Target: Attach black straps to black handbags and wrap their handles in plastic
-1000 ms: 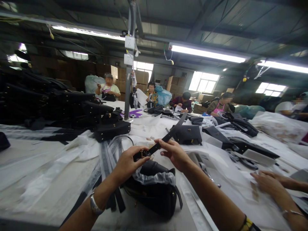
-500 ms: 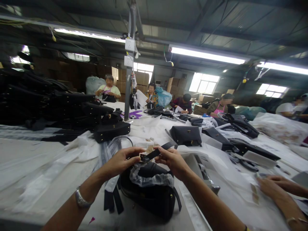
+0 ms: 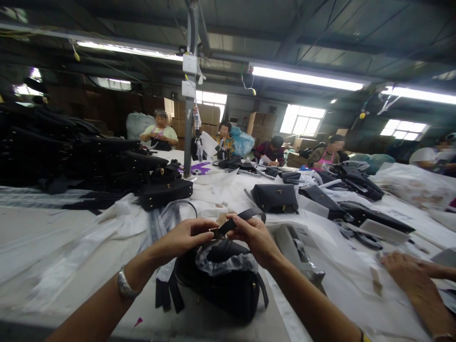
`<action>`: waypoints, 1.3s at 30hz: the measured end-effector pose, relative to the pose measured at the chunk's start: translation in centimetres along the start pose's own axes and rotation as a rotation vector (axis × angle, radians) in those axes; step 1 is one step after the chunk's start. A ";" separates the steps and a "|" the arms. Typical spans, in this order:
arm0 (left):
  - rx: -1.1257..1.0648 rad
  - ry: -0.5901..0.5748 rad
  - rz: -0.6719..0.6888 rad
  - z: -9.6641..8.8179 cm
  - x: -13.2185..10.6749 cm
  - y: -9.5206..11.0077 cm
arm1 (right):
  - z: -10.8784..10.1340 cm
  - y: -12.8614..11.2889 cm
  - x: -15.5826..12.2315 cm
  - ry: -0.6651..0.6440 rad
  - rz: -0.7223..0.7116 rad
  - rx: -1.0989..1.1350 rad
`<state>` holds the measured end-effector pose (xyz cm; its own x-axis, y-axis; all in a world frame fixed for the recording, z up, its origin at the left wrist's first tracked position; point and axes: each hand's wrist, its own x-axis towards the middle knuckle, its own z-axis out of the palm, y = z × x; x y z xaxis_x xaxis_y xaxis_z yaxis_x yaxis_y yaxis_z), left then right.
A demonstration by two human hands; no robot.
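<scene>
A black handbag (image 3: 228,294) stands on the table in front of me, with crumpled clear plastic wrap (image 3: 228,264) over its top. Above it, my left hand (image 3: 194,233) pinches a gold-coloured buckle (image 3: 213,231) between thumb and fingers. My right hand (image 3: 252,236) grips a black strap (image 3: 245,219) close to that buckle, and the strap's free end curls up past the fingers. Whether the strap passes fully through the buckle is hidden by my fingers. Black strap ends (image 3: 170,294) hang at the bag's left side.
A tall pile of black bags (image 3: 71,147) fills the left. Further black bags (image 3: 274,197) lie beyond my hands, among white sheets. A grey tray (image 3: 297,251) sits right of the bag. Another person's hands (image 3: 406,268) work at the right edge. A metal post (image 3: 188,137) rises ahead.
Both hands stay at the bag top, with the left shifted slightly right. The strap's free end is now more curved. The neighbouring person's hands have moved slightly.
</scene>
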<state>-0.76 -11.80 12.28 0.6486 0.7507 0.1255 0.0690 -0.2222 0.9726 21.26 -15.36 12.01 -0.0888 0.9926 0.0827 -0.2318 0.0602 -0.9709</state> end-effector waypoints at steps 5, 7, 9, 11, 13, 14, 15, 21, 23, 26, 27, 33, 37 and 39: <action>-0.030 -0.027 -0.032 -0.7 -0.8 0.3 | 0.0 0.0 -0.2 0.007 -0.027 0.017; -0.044 0.002 -0.050 -0.6 -0.9 0.0 | 0.2 0.1 -0.5 0.012 -0.032 0.001; -0.042 0.027 -0.068 -0.5 -0.9 -0.1 | 0.4 0.2 -0.7 0.004 -0.024 0.001; -0.030 0.038 -0.085 -0.4 -0.8 -0.2 | 0.4 0.3 -0.8 -0.006 -0.022 0.001; -0.031 0.063 -0.098 -0.2 -0.7 -0.2 | 0.5 0.3 -0.9 -0.008 -0.028 -0.012; -0.037 0.084 -0.106 -0.1 -0.6 -0.3 | 0.5 0.3 -0.9 -0.009 -0.033 -0.023; -0.044 0.112 -0.112 0.1 -0.6 -0.3 | 0.6 0.3 -1.0 -0.010 -0.038 -0.037; -0.072 0.266 -0.059 1.6 -0.3 -0.8 | 1.3 0.8 -1.4 -0.001 -0.048 -0.151; -0.072 0.307 -0.037 2.0 -0.2 -0.8 | 1.4 0.9 -1.4 0.019 -0.051 -0.190; -0.067 0.314 -0.015 2.2 -0.2 -0.9 | 1.4 1.0 -1.3 0.034 -0.064 -0.260; -0.066 0.317 -0.009 2.2 -0.2 -0.9 | 1.3 1.1 -1.3 0.034 -0.078 -0.287; -0.083 0.373 0.012 2.3 0.0 -1.0 | 2.1 1.6 -1.3 0.066 -0.187 -0.425; -0.072 0.411 0.046 2.7 0.0 -1.1 | 2.9 1.8 -1.5 0.058 -0.270 -0.500; -0.054 0.432 0.066 2.9 -0.1 -1.2 | 3.3 1.9 -1.5 0.042 -0.298 -0.539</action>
<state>1.33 -13.40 10.52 0.2732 0.9296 0.2474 -0.0094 -0.2545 0.9670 17.79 -17.10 10.76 -0.0549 0.9276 0.3695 0.2821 0.3694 -0.8854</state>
